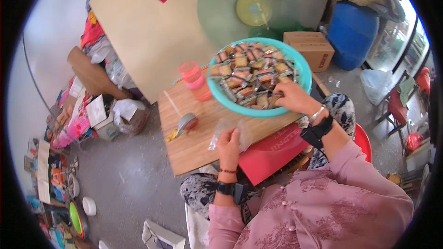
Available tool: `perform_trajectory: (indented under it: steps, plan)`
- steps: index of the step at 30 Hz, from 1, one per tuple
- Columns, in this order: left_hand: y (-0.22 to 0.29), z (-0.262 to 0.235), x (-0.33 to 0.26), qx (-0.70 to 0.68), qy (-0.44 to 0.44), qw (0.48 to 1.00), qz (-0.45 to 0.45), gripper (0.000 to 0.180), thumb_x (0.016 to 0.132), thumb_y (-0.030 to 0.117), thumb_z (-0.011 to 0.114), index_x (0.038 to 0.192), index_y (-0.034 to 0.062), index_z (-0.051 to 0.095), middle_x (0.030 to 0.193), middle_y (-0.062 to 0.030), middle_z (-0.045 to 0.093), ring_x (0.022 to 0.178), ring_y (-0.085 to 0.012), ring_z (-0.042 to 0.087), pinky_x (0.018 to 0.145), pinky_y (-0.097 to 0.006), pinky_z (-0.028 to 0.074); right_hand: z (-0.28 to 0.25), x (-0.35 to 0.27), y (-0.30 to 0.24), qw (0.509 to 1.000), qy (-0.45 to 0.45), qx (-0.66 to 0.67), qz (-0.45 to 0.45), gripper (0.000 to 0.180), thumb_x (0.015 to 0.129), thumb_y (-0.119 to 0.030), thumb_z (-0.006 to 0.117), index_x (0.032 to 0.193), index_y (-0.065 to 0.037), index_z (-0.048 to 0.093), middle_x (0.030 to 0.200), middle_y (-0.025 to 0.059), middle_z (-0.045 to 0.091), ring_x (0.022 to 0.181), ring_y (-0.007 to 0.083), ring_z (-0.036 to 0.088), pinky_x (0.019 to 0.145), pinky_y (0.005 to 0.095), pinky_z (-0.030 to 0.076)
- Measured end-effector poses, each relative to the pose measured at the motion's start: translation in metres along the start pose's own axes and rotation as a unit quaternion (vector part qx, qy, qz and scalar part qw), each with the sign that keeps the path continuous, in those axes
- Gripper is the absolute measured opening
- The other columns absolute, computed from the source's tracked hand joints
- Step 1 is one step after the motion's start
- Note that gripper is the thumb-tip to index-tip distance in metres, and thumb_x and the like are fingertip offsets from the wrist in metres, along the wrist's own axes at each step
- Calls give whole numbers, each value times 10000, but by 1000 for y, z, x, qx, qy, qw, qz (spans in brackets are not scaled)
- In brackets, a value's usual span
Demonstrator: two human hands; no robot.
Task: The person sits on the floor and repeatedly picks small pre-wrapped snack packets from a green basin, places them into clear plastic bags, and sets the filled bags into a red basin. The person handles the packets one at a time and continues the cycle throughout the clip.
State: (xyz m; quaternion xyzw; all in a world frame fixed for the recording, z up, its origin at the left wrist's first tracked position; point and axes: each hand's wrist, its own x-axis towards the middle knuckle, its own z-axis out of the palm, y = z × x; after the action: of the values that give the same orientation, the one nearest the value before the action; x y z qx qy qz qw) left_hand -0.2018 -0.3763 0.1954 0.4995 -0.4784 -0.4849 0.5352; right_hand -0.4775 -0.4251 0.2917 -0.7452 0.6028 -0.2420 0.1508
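Observation:
My left hand (228,143) is closed on a clear plastic bag (244,134) above the front edge of the wooden board (184,154). In the turquoise basin (306,67) lies a heap of small wrapped snack packs (254,71) with brown and orange contents. My right hand (291,97) reaches over the basin's right rim, its fingers pinched among the packs; what they hold, if anything, is hidden. Left of the basin stands a pink translucent cup (194,80). A small grey-rimmed dish or scoop (187,122) with a pale handle rests on the board, beside a small yellow item (171,135).
Behind the board is a large pale tabletop (147,32) with a round green surface and a yellow disc (254,8). A cardboard box (310,50) and blue barrel (353,34) stand at the back right. A red box (272,153) sits under the board. Bags and clutter line the left side.

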Motion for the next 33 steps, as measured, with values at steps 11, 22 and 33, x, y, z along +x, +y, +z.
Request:
perform_trajectory:
  steps: [11,22,33]
  plan:
    - [17,4,-6,-1,-7,1000,-25,228,958,176,659,1044,-25,726,815,11,667,639,-39,511,560,-219,421,-20,-37,-43,892,63,436,106,184,916,-160,672,999,2,645,830,7,646,691,85,603,639,248,486]
    - [18,0,-7,6,-13,1000,-25,274,973,188,633,1128,-23,714,842,-6,675,635,-50,528,565,-231,446,-4,-60,-82,903,-71,415,84,198,903,-183,731,1005,-29,659,780,-34,591,677,44,541,599,224,448]
    - [21,3,-10,-2,-1,1000,8,241,969,156,638,1125,-13,708,860,-16,683,665,-52,543,593,-225,457,64,-61,-92,918,-83,352,162,192,938,-161,673,1032,-4,618,744,20,622,592,74,590,489,237,457]
